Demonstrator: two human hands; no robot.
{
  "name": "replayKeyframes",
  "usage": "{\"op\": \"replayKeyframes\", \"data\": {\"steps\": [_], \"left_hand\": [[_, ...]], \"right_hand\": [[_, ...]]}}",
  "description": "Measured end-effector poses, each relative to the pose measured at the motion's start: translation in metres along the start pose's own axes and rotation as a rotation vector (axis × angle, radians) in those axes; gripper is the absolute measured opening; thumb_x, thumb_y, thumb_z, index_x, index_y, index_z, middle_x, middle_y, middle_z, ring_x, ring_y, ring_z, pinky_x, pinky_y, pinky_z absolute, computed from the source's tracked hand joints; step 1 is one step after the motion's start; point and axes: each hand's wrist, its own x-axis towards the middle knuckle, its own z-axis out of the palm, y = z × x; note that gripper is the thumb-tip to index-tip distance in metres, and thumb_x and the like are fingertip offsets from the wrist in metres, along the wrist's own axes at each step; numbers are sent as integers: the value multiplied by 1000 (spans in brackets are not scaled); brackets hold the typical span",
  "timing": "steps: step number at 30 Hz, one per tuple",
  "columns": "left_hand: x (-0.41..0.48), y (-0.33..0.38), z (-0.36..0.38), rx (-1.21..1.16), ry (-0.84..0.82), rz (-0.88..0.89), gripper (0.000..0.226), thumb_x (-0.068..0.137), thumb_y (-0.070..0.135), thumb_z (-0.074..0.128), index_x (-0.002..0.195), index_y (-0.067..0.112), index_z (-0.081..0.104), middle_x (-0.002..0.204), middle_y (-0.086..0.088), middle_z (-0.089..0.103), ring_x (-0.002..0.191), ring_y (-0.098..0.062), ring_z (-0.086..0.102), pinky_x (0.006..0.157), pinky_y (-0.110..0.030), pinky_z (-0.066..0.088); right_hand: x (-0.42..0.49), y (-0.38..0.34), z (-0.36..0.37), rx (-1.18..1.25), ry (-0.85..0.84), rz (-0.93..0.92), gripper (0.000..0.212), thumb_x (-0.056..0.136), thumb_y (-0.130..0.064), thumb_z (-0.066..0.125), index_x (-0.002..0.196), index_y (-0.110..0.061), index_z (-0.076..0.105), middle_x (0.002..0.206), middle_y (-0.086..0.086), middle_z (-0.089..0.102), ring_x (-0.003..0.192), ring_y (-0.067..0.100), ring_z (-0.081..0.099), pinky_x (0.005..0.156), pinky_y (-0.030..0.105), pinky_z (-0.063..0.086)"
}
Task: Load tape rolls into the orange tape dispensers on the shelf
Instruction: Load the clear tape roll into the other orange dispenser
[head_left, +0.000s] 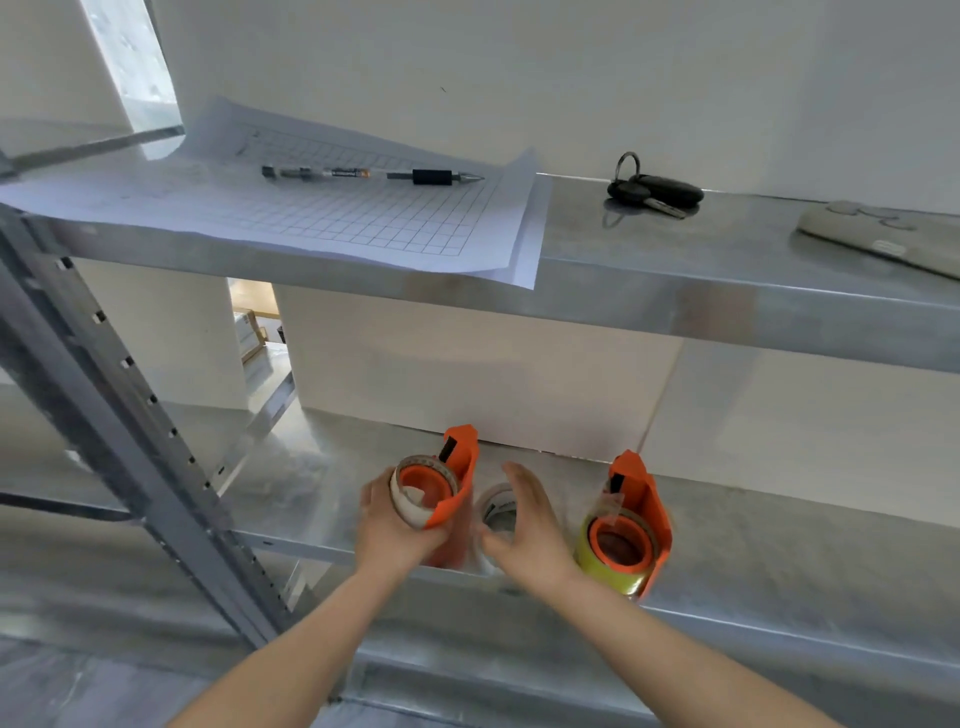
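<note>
Nearest me, my left hand (392, 535) is curled round the left orange dispenser (460, 467), gripping it from its left side and underneath, tipped so that its open face looks up at me; a whitish tape roll (402, 501) already sits on its hub. My right hand (527, 535) is beside it, fingers straight and spread, thumb out toward the left, holding nothing. The loose roll (497, 506) lies flat on the lower shelf (779, 545) just beyond that palm, in the gap between the two dispensers, its hole facing up. My right hand is plainly the nearer one, hovering over the roll's right edge, though I cannot tell whether my fingers touch it. I judge that the next move is to close down and slightly left onto its rim. To the right, apart from my hand, stands the right orange dispenser (652, 509) with a yellow-green roll (589, 551) already seated in it. Farther up, the upper shelf (675, 270) carries a gridded paper sheet (363, 218) with a pen (374, 174) lying across it, a bunch of keys (657, 189) and a flat grey object (883, 239) at the far right.
</note>
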Motion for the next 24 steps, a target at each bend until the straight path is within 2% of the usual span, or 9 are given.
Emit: {"op": "replayKeyframes", "data": {"steps": [4,8,12,14,15,17,19,22,24], "left_hand": [[-2,16,-22,24,79,194,89,40,38,87,116,17,46,110,2,43,88,-9,47,77,-23,40],[-8,23,-40,114,62,380,77,57,26,81,125,19,44,123,-1,43,96,-8,49,82,-19,41],[-18,30,-55,214,39,581,83,56,12,75,130,20,39,131,-8,43,109,-25,56,80,-29,51],[-20,35,-66,208,-13,644,86,58,12,72,134,28,35,138,-3,39,120,-19,50,87,-33,52],[-21,37,-72,186,-71,659,89,61,14,70,136,37,29,144,5,33,128,-10,42,95,-27,48],[-23,40,-79,37,-177,598,91,69,18,68,140,46,17,150,15,23,136,5,26,105,-10,30],[-28,45,-84,-283,-202,374,80,78,13,66,140,37,22,147,9,30,134,3,33,101,-5,33],[-30,57,-85,-645,-265,44,33,88,27,58,120,23,54,126,-3,61,120,-16,56,94,-22,47],[-30,67,-83,-778,-377,-99,40,83,43,49,113,20,63,114,-6,70,113,-21,62,94,-37,50]], "right_hand": [[4,-34,0,161,-86,-171,75,71,-41,73,135,-20,39,135,-5,45,132,21,38,106,28,30],[17,-66,3,432,-147,-163,71,58,-35,78,122,-24,49,120,2,59,113,14,57,97,36,49],[17,-73,5,531,-269,-109,63,61,-37,75,117,-41,47,119,-14,58,109,-7,55,87,12,47],[17,-71,3,581,-300,-95,68,61,-38,74,124,-34,48,123,-10,60,114,1,56,96,24,49],[17,-70,2,629,-306,-66,72,60,-39,74,126,-28,48,124,-4,61,115,9,58,100,36,49],[18,-70,-3,752,-313,-16,76,59,-38,76,128,-22,49,125,8,62,116,23,59,101,52,46],[20,-71,-9,829,-310,6,77,60,-34,77,130,-23,48,129,11,60,119,27,57,102,56,44],[21,-75,-19,795,-274,-31,79,59,-33,77,131,-24,45,129,9,58,120,25,56,103,53,45],[19,-76,-22,746,-269,-52,82,57,-33,78,131,-23,44,127,7,59,118,22,57,101,49,47]]}}
